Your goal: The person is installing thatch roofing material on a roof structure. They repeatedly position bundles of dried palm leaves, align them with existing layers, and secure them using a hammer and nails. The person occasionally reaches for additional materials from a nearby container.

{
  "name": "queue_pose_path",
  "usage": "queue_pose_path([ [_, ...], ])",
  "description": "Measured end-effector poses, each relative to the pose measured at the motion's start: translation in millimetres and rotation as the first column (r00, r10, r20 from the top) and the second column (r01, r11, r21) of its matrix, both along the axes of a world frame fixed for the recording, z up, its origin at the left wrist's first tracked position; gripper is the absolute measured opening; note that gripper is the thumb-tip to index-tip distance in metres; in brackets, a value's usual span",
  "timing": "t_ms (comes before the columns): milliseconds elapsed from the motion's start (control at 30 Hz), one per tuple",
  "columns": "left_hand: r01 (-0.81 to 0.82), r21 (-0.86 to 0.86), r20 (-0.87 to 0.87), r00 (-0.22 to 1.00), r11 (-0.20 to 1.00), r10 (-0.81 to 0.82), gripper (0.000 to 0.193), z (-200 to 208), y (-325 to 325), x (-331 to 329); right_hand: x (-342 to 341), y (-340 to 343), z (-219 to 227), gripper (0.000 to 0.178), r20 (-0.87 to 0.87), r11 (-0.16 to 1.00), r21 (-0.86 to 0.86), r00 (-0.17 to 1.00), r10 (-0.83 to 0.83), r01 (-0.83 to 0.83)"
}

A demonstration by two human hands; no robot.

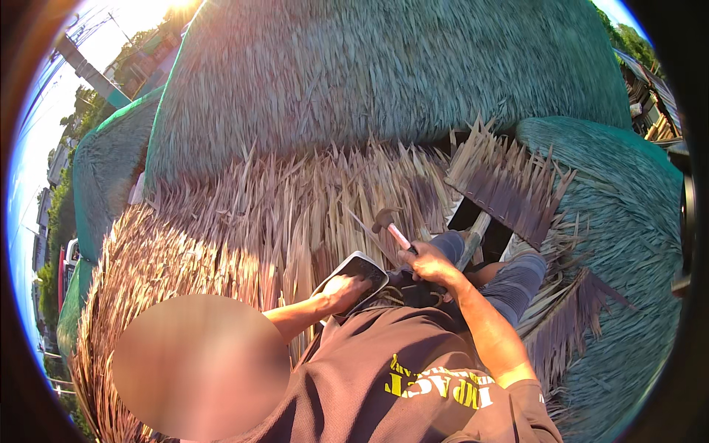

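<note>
Near the brown thatch's point(295, 214) right edge, the right hand point(430, 264) grips a hammer point(399, 236); the left hand point(345, 290) dips into a white-rimmed container point(362, 265), its grasp hidden.

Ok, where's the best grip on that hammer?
Take the hammer by its handle, coming from the picture's lower right, where the right hand holds it. The handle slants down that way, the dark head at its far end, so that side seems best.

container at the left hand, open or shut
Open: the container shows its dark inside, and the left hand has its fingers in the opening. How full it is, I cannot tell.
</note>
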State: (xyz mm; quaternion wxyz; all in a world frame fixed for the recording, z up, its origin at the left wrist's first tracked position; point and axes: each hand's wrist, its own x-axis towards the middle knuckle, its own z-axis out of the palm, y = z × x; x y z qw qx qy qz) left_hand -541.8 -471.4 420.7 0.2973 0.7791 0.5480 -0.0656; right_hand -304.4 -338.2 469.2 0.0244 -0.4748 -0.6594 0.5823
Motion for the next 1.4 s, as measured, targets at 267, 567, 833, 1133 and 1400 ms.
queue_pose_path([
  [267,-0.100,0.118,0.167,0.983,0.988,0.080,0.019,45.6,24.9,12.0,13.7,-0.5,-10.6,0.033,-0.226,0.944,-0.280,0.944,-0.242,0.175],
  [567,-0.451,-0.271,0.625,0.590,0.850,0.512,0.013,113.1,100.2,74.6,21.9,5.5,-34.1,0.031,-0.608,0.604,-0.793,0.051,-0.792,-0.073],
  [833,-0.023,0.529,0.545,0.775,0.849,-0.319,0.022,121.8,152.8,218.1,101.8,15.6,-15.6,0.047,-0.527,0.696,-0.714,-0.591,-0.611,-0.083],
  [1133,0.157,0.020,0.876,0.474,0.987,-0.093,0.002,109.0,185.5,433.1,306.6,2.3,-21.7,0.035,-0.535,0.526,-0.779,-0.798,-0.277,0.340],
  [1400,0.469,-0.373,0.821,0.569,0.801,0.050,0.018,6.9,166.0,561.5,417.1,-114.2,-172.9,0.020,-0.214,-0.610,-0.535,-0.793,-0.571,0.584],
])
